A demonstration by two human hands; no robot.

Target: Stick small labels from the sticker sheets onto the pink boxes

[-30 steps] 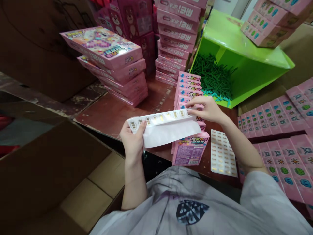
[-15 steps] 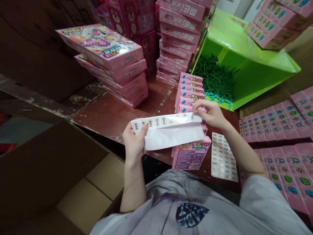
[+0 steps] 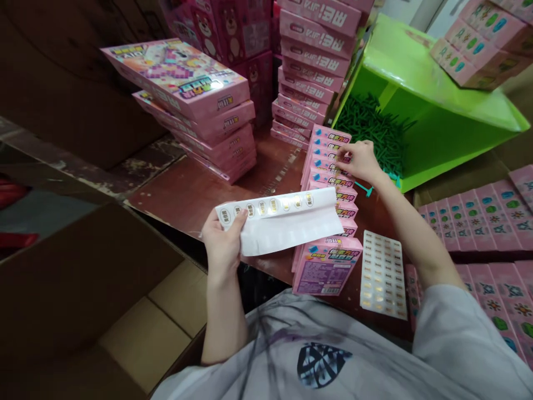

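Head view: a red-brown table (image 3: 166,191), old and scratched, across the middle. At the lower left, a big brown cardboard box (image 3: 75,289). Close by at the bottom, a grey shirt (image 3: 258,361) with a dark badge. At the upper right, a bright green box (image 3: 449,133), tipped on its side, with lots of dark green sticks (image 3: 370,128) inside. Next, a tall stack of pink boxes (image 3: 316,55) at the back and a shorter pink stack (image 3: 220,119) to its left. Then a row of small pink boxes (image 3: 328,180), standing one behind another, front to back. Smaller again, the long white sticker strip (image 3: 287,228), up in the air over the table and partly in front of the row. Left hand (image 3: 224,233) closed on the strip's left end, thumb on top. Right hand (image 3: 360,160) at the far part of the row, thumb and finger bent close together near a box; cannot tell about a touch, or a sticker between the tips. On the table, right of the row, a sheet of gold stickers (image 3: 383,275). Smallest, near the right wrist, one loose blue-green stick (image 3: 366,190).
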